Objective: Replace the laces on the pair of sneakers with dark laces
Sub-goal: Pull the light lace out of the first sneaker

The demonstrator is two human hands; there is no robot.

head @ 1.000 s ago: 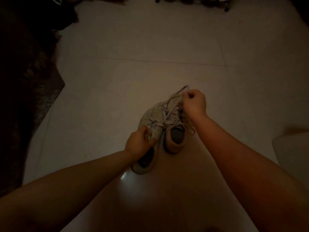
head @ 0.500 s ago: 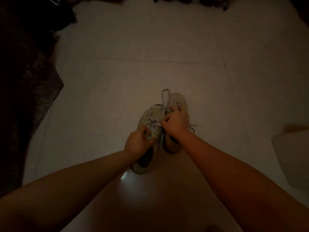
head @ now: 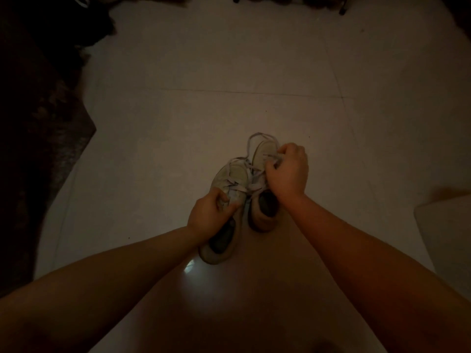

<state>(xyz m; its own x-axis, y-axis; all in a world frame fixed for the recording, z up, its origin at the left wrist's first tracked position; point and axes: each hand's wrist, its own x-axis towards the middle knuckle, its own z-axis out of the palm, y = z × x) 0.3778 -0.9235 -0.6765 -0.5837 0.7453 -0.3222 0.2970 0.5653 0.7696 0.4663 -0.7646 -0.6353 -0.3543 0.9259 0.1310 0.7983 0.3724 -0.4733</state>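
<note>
2 pale sneakers sit side by side on a white tile floor, dimly lit. At 7 o'clock, the left hand grips the left sneaker by its tongue. At 3 o'clock, the right hand pinches a pale lace on the right sneaker.
</note>
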